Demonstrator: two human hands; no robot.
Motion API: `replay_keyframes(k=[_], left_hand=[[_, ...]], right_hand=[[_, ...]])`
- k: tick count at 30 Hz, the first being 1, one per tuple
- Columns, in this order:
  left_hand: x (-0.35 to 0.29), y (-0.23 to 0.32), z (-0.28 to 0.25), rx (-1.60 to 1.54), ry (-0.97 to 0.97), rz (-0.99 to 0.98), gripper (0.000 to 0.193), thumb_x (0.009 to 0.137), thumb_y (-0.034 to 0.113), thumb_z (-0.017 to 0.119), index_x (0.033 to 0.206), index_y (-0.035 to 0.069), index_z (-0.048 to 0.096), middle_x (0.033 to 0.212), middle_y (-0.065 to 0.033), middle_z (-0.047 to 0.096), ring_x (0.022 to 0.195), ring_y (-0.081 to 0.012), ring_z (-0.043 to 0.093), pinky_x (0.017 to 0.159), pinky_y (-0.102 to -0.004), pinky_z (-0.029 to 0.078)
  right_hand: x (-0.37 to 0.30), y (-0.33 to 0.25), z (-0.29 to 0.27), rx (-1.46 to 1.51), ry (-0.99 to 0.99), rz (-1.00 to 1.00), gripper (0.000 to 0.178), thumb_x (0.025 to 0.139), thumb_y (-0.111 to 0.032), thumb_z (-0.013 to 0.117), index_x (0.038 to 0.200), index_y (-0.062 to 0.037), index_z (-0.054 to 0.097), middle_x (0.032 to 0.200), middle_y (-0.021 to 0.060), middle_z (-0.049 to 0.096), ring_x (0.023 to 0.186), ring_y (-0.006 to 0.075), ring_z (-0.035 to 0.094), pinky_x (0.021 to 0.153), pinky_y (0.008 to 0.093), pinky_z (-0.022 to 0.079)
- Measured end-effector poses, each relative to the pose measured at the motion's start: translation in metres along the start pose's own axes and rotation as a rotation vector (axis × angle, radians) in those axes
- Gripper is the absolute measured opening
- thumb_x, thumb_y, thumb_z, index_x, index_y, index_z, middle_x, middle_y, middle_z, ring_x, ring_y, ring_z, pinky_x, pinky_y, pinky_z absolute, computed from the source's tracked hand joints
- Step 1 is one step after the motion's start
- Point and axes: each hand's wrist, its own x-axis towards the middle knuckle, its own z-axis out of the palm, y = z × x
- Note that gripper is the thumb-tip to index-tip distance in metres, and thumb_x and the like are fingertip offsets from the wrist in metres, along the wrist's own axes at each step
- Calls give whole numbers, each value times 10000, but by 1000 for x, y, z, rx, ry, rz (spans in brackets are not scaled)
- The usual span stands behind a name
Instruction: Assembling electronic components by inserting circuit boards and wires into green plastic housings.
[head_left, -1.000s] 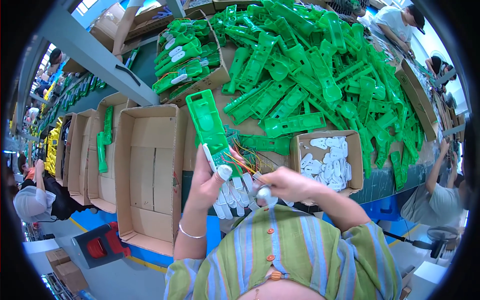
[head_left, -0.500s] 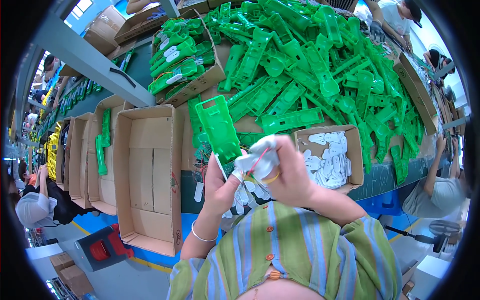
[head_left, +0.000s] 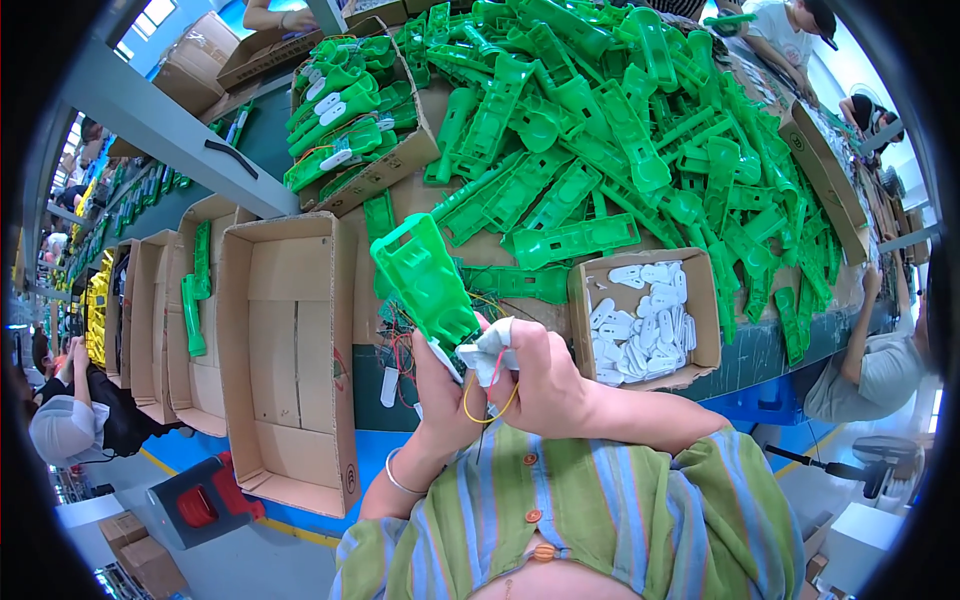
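Observation:
My left hand [head_left: 440, 385] is closed around the narrow end of a green plastic casing half [head_left: 420, 272], whose wide end points up and to the left. A white strip-like piece shows along its lower side, against my palm. With covered fingertips, my right hand [head_left: 545, 380] pinches at the casing's near end, where red and yellow wires [head_left: 492, 408] loop down. What exactly sits between those fingertips is hidden. Just left of my hands lie green circuit boards with wires and a small white piece [head_left: 389, 387]. To the right stands a small carton [head_left: 648, 262] of white oval pieces [head_left: 650, 330].
A large heap of green casings [head_left: 600, 130] covers the table's far side. Beside it, a carton [head_left: 385, 180] holds wired casings. An open carton [head_left: 290, 360] stands at my left, under a grey metal post [head_left: 190, 125]. Other people work around the tables.
My right hand has moved left and down, closer to my left hand. The casing has tilted further left, and the wires now hang in a loop below. The view has shifted slightly.

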Motion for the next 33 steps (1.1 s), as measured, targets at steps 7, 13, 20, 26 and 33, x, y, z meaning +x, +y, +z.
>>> replay_keyframes(k=[7, 13, 20, 26, 33], left_hand=[[0, -6, -8, -141, -66, -298, 546, 764, -86, 456, 1285, -1, 315, 1041, -109, 534, 912, -153, 541, 804, -282, 441], [-3, -10, -16, 433, -153, -78, 612, 685, -78, 518, 1280, -40, 380, 1119, -127, 516, 993, -141, 531, 825, -261, 437], [-8, 10, -11, -441, -117, -544, 706, 706, -82, 574, 1356, -35, 303, 1154, -105, 514, 975, -168, 558, 816, -315, 485], [-13, 22, -17, -451, -96, -582, 725, 641, -57, 601, 1313, -59, 328, 1027, -131, 583, 801, -215, 622, 729, -333, 516], [-11, 1, -25, -549, -27, -588, 604, 590, -56, 626, 1173, -47, 469, 980, -147, 601, 785, -238, 618, 709, -340, 511]], right_hand=[[40, 8, -44, -281, 33, -270, 458, 630, 60, 566, 1072, 23, 453, 818, 146, 550, 650, 305, 543, 528, 384, 445], [53, 22, -43, -615, -266, -107, 404, 688, -13, 587, 1063, 8, 438, 909, 137, 448, 796, 292, 478, 622, 379, 418], [47, 69, -47, -236, -177, -85, 454, 640, 14, 672, 1066, -11, 518, 995, 148, 565, 872, 326, 579, 733, 384, 495], [44, 72, -40, -179, -135, -150, 365, 684, 0, 692, 1020, -21, 549, 901, 110, 642, 792, 249, 644, 683, 319, 517], [31, 61, -30, 950, -155, 523, 374, 798, -43, 670, 1119, -22, 479, 900, 34, 626, 829, 74, 600, 756, 256, 484]])
